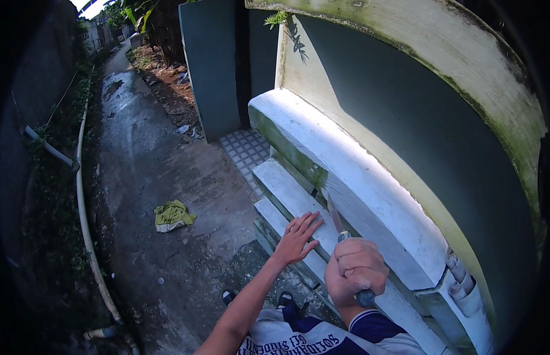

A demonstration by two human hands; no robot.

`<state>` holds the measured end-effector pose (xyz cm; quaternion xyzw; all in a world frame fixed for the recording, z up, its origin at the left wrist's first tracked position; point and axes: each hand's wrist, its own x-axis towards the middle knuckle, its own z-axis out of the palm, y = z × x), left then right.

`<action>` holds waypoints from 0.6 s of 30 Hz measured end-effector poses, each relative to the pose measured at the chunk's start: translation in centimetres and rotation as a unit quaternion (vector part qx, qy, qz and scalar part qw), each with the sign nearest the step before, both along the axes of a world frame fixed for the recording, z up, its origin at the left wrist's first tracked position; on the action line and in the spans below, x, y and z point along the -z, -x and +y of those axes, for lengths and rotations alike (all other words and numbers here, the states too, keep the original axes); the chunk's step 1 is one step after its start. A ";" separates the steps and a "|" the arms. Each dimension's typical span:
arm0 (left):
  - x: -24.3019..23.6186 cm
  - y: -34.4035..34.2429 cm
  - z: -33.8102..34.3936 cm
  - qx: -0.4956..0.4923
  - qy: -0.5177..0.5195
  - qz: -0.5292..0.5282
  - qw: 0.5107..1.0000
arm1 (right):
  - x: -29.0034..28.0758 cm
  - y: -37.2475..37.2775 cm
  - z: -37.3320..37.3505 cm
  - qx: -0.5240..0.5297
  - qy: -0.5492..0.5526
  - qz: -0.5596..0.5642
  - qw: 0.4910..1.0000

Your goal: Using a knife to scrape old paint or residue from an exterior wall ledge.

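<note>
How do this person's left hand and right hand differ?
The left hand lies open, palm down, fingers apart; the right hand is closed into a fist. The left hand holds nothing and rests on a white ledge; the right hand grips a knife. Both hands are bare, without gloves.

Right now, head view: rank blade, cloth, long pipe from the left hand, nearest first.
1. Blade: just right of the left hand, its handle in the right hand.
2. Cloth: off to the left.
3. Long pipe: farther left, past the cloth.
</note>
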<state>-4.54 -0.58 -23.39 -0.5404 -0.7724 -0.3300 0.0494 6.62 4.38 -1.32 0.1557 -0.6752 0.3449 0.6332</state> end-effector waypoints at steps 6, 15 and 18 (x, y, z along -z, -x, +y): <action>0.2 -0.2 1.3 0.011 0.023 0.031 0.999 | 0.3 2.8 1.4 0.000 0.023 -0.003 1.000; 0.3 0.1 -0.2 -0.002 -0.006 0.003 1.000 | -0.5 1.2 0.1 0.011 -0.017 0.002 1.000; 0.4 -0.2 0.3 0.011 -0.032 -0.021 0.999 | 0.3 1.5 0.8 -0.026 0.011 0.029 0.999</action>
